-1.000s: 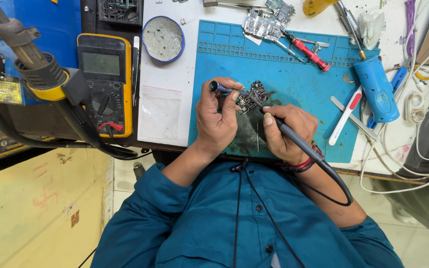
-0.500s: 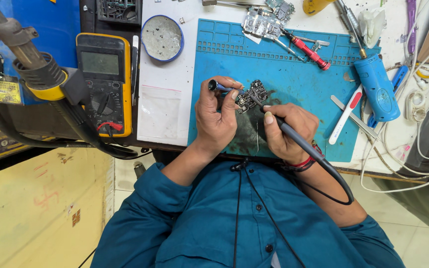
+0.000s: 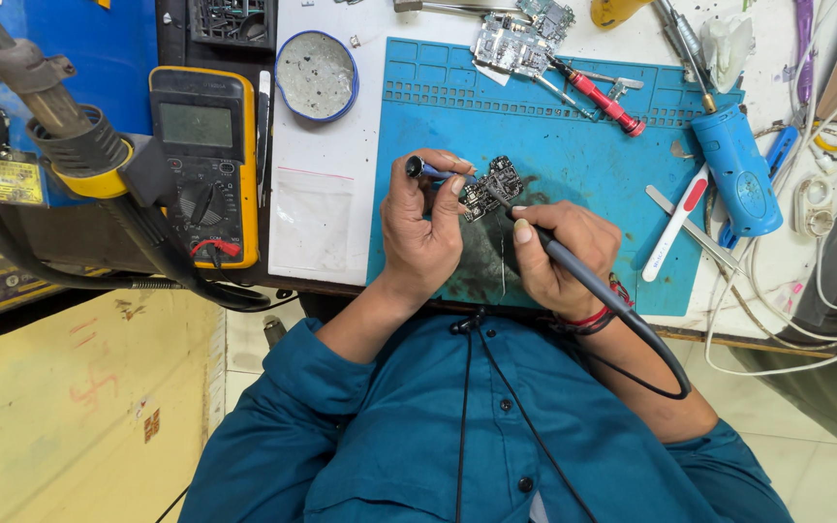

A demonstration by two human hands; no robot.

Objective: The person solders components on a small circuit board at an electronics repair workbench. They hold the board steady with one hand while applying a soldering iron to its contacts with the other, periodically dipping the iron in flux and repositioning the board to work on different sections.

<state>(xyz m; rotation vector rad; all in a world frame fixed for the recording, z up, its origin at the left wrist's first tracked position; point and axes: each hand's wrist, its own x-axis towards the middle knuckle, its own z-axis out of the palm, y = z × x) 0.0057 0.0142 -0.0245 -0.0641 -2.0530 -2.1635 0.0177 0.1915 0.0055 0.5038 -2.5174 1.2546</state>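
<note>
1. Far left: a grey hose with a yellow collar (image 3: 77, 155) hangs over the bench edge. Beside it lies a yellow meter (image 3: 203, 165), dial facing up. Untouched.
2. A round blue-rimmed tin (image 3: 315, 75) sits on the white bench top, with a small clear bag (image 3: 312, 218) below it. Both are well apart from the hands.
3. Left hand (image 3: 423, 232): fingers curled shut around a thin blue-handled tool (image 3: 428, 171), whose tip points toward the small circuit board (image 3: 491, 187). The fingertips touch the board's left edge and pin it down.
4. The board lies on the blue mat (image 3: 573, 126), between the two hands, over a dark stained patch.
5. Right hand (image 3: 559, 257): clamped pen-style on a grey soldering iron (image 3: 573, 271), tip resting on the board. Its black cord loops back past the wrist.
6. Change over the last second: almost none. Both hands and the board sit where they were, and the left tool has shifted only slightly. Judgement: the work is staying on one spot of the board, a joint being held steady.
7. Right of the hands: a red-handled screwdriver (image 3: 603, 97), a blue cylinder tool (image 3: 738, 169) and a tangle of white cables (image 3: 825, 291), all idle.
</note>
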